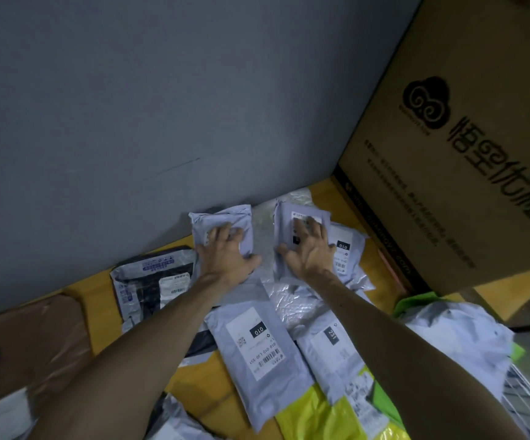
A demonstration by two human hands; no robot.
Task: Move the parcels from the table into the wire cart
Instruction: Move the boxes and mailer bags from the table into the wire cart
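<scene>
Several grey plastic mailer parcels lie on the yellow-orange table [95, 300] against the grey wall. My left hand [225, 252] rests on a small grey parcel [219, 223] by the wall, thumb curled round its near edge. My right hand [308, 246] lies spread on another small grey parcel [298, 214], fingers on its label and thumb at its left edge. Nearer me lie a grey parcel marked 010 [257, 350] and one marked 231 [330, 347]. The white wire cart [524, 398] shows at the lower right with grey and green bags [460, 338] in it.
A big brown cardboard box [454, 144] with black print stands at the right on the table. A black-and-grey mailer [149, 284] lies to the left, a brown padded envelope [28, 338] further left, a yellow bag [321, 414] near me. Clear bubble wrap [292, 303] sits between the parcels.
</scene>
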